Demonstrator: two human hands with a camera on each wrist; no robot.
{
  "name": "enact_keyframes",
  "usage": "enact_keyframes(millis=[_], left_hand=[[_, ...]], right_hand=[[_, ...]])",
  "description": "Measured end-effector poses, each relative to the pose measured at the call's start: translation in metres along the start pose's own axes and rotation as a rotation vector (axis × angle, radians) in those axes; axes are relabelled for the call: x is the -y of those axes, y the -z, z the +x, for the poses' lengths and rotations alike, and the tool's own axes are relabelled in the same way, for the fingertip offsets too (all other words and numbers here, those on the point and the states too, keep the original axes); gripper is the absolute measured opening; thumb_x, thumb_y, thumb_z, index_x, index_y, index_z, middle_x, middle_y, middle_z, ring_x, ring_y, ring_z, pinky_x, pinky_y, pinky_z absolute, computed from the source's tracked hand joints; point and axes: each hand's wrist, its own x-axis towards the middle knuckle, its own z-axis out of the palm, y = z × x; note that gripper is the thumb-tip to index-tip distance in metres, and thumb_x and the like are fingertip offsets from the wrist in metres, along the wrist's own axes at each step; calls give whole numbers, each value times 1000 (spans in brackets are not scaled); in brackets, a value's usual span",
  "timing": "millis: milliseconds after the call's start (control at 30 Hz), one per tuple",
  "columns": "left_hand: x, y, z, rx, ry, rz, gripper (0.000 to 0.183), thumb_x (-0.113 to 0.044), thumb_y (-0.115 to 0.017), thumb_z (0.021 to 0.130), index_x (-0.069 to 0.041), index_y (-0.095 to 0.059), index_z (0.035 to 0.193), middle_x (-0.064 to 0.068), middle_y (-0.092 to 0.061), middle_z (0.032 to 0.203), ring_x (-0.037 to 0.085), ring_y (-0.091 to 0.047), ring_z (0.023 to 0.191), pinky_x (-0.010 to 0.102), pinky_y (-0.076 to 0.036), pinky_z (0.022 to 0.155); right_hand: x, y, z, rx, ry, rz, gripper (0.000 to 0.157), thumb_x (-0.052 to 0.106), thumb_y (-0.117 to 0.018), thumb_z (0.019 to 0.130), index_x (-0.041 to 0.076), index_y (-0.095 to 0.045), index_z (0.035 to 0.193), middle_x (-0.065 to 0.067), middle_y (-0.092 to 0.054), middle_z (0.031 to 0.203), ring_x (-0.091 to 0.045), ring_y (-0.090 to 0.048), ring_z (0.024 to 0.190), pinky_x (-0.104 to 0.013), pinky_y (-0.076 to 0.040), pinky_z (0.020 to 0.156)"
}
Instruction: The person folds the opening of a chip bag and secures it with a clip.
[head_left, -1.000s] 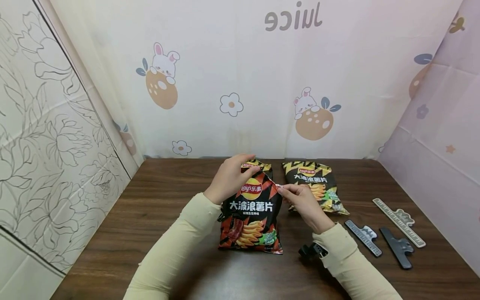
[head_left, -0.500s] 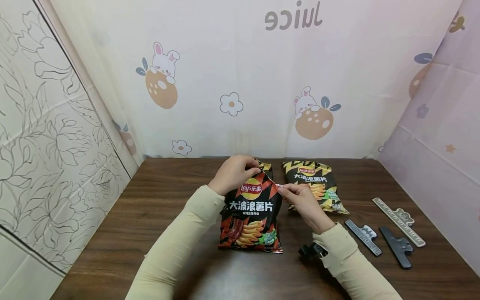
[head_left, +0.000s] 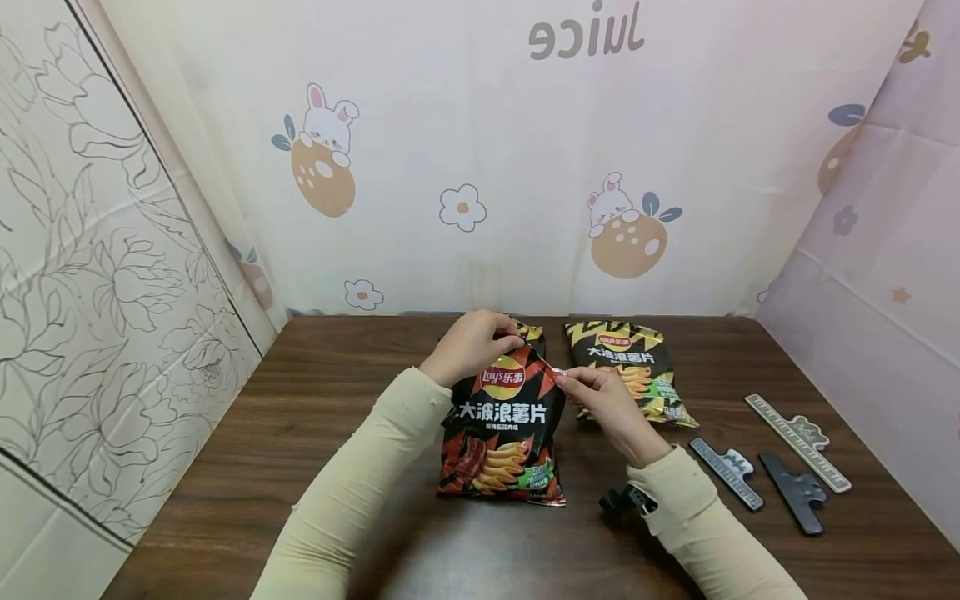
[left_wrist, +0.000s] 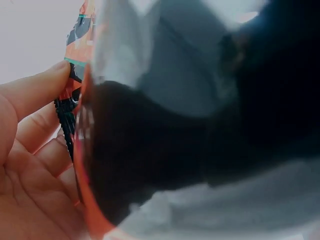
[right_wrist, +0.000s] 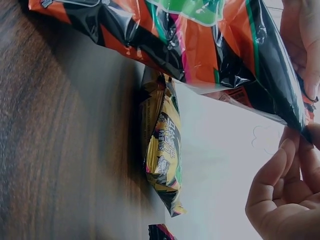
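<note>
A black and red bag of potato chips [head_left: 501, 429] is held up in front of me, its printed front facing this way. My left hand [head_left: 474, 343] pinches its top edge near the upper left. At the upper right corner, thumb and fingers of my right hand [head_left: 606, 410] pinch the seal. The left wrist view has the bag's shiny surface [left_wrist: 165, 150] filling most of it, with the left thumb [left_wrist: 47, 82] on the edge. Both hands appear at the bag's top end in the right wrist view, the right hand [right_wrist: 285, 190] below the left [right_wrist: 302, 45].
A yellow and black chip bag [head_left: 618, 354] lies behind on the right. Another yellow-topped bag [head_left: 534, 335] is mostly hidden behind the red one. On the right lie a black bag clip [head_left: 793, 493], a grey clip [head_left: 727, 475] and a pale clip [head_left: 801, 442]. A wall hanging borders the table's [head_left: 337, 358] back.
My left hand has lowered its raised fingers and thumb onto the bag's top edge and now pinches it. The right hand keeps its pinch on the corner.
</note>
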Motion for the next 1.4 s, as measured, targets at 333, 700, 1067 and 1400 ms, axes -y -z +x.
enact_keyframes(millis=[333,700,1067,1400], left_hand=[[1,1,-1,16,-15,-50,16,-26,-63,97,-15,-73,91,-3,-69,85,10,-55,67,23,-42,62],[2,3,-3,17,3,-87,15,-26,-64,96,-15,-74,94,-3,-72,91,10,-58,73,24,-44,64],[4,6,-6,16,-11,-106,13,-22,-64,96,-14,-75,96,-1,-73,96,9,-60,77,24,-48,67],[4,9,-9,15,-8,-114,15,-19,-63,96,-14,-75,103,1,-73,104,10,-64,86,28,-52,76]], right_hand=[[1,0,-5,3,47,-58,37,29,-64,96,-4,-67,113,3,-65,99,-14,-57,88,-28,-49,79],[1,-1,-9,-40,67,-131,32,28,-68,93,-1,-69,107,-2,-62,100,-11,-53,84,-31,-46,75],[-3,0,-8,-53,108,-161,30,33,-68,93,4,-70,100,1,-60,91,-13,-50,80,-27,-43,70],[-2,0,-9,-94,240,-261,19,27,-68,94,8,-72,90,-4,-61,86,-10,-53,76,-26,-44,69]])
